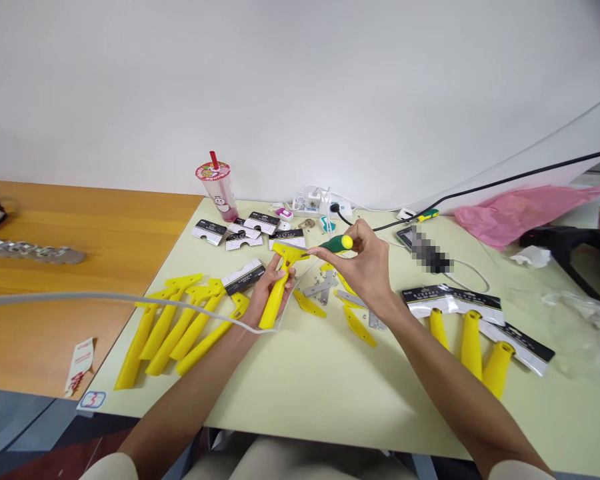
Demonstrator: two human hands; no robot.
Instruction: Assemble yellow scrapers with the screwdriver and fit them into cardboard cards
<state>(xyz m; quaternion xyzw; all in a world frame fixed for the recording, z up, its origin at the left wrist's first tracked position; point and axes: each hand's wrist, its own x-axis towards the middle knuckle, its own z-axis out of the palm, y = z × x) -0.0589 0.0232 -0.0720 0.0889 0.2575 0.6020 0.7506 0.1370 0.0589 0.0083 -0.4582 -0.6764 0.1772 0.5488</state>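
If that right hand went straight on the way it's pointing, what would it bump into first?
Probably the yellow tool in the left hand: the right hand, gripping a green-handled screwdriver, points towards its head. One view leaves depth unclear.

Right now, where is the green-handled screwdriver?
Head view, just right of centre: the green-handled screwdriver is in the right hand, its tip at the yellow scraper.
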